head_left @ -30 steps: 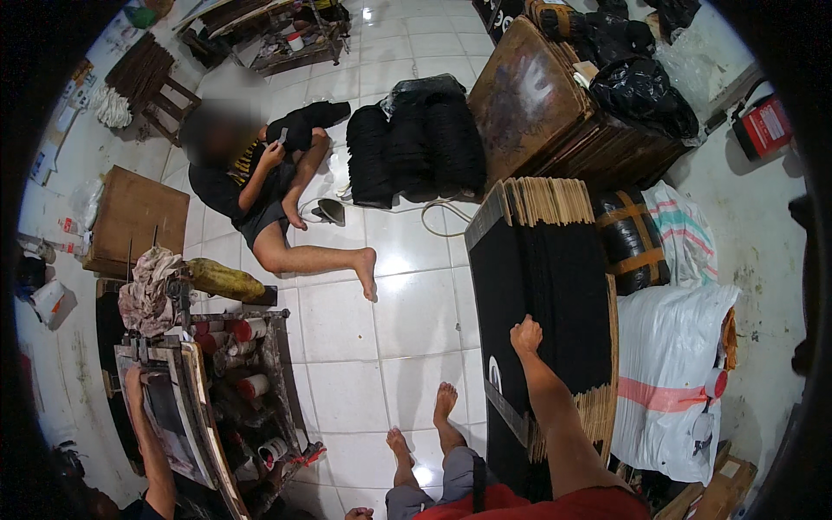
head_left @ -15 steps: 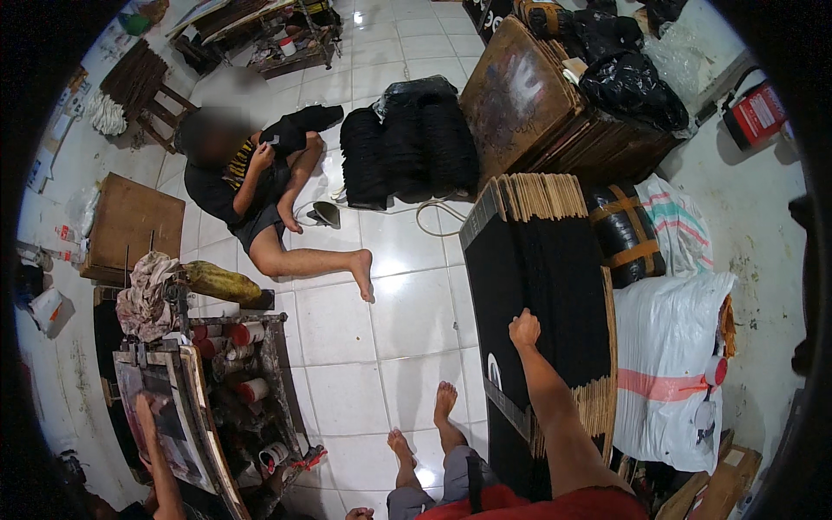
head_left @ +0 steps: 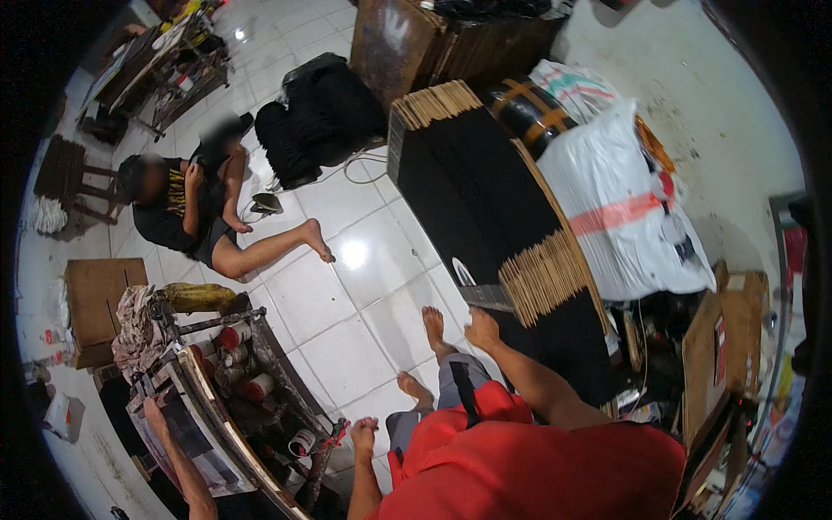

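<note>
A long row of black fabric pieces on brown boards [head_left: 485,178], packed upright face to face, runs along my right side. The front piece carries a white mark and a grey strip [head_left: 487,297]. My right hand [head_left: 482,331] is closed, against the row's near left side just below that strip; whether anything is between its fingers is hidden. Low in front of my red shirt [head_left: 537,459], my left hand [head_left: 365,436] is raised with curled fingers, and nothing shows in it. It is apart from the row, nearest to the metal rack [head_left: 325,446].
A seated person [head_left: 186,208] on the tiled floor [head_left: 325,303] has a leg stretched out. Black bundles [head_left: 321,113] lie beyond. A white sack [head_left: 607,208] stands right of the row. Another person's hand [head_left: 156,412] rests on a framed panel at left.
The view has turned and shifted, so the row shows more of its near end. My right hand has moved from the row's middle back toward me. My left hand has come up into fuller view.
</note>
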Demonstrator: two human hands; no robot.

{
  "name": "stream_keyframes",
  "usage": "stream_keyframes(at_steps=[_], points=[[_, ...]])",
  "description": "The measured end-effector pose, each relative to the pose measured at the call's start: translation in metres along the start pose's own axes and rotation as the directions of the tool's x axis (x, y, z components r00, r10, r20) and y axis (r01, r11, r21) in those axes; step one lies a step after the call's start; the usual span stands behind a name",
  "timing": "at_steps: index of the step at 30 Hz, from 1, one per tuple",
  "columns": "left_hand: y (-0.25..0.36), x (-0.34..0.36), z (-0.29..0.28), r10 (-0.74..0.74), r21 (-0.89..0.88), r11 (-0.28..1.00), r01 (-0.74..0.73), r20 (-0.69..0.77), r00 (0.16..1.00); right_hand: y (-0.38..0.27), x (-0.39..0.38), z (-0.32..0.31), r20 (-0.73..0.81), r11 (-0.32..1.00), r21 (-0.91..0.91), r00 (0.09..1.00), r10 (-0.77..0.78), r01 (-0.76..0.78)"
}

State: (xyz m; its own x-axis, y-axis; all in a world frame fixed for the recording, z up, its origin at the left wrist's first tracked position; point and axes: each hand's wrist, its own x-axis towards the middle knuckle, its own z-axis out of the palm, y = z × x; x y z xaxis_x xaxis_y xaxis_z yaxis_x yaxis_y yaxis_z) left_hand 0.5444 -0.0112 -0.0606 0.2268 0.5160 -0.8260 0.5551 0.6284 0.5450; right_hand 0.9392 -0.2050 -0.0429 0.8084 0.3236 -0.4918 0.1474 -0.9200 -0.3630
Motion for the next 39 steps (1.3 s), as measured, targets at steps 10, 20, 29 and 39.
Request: stream_keyframes(at_steps=[10, 20, 29, 39], points=[[-0.027, 0.016, -0.13, 0.131, 0.279, 0.948, -0.155, 0.104, 0.986, 0.174, -0.248, 0.098, 0.293, 0.927, -0.193, 0.883, 0.366, -0.32], [-0.157, -0.015, -0.146, -0.404, 0.071, 0.914, 0.399, 0.236, 0.884, 0.124, -0.202, 0.073, 0.184, 0.991, 0.076, 0.978, 0.096, -0.111], [-0.151, -0.098, -0.046, -0.088, 0.094, 0.992, 0.089, -0.014, 0.996, 0.138, -0.168, 0.052, 0.082, 0.906, 0.422, 0.996, -0.024, -0.013], [-0.204, -0.16, -0.005, -0.069, 0.068, 0.995, 0.079, -0.144, 0.987, 0.303, -0.225, 0.081, 0.532, 0.889, 0.143, 0.791, 0.303, -0.436]])
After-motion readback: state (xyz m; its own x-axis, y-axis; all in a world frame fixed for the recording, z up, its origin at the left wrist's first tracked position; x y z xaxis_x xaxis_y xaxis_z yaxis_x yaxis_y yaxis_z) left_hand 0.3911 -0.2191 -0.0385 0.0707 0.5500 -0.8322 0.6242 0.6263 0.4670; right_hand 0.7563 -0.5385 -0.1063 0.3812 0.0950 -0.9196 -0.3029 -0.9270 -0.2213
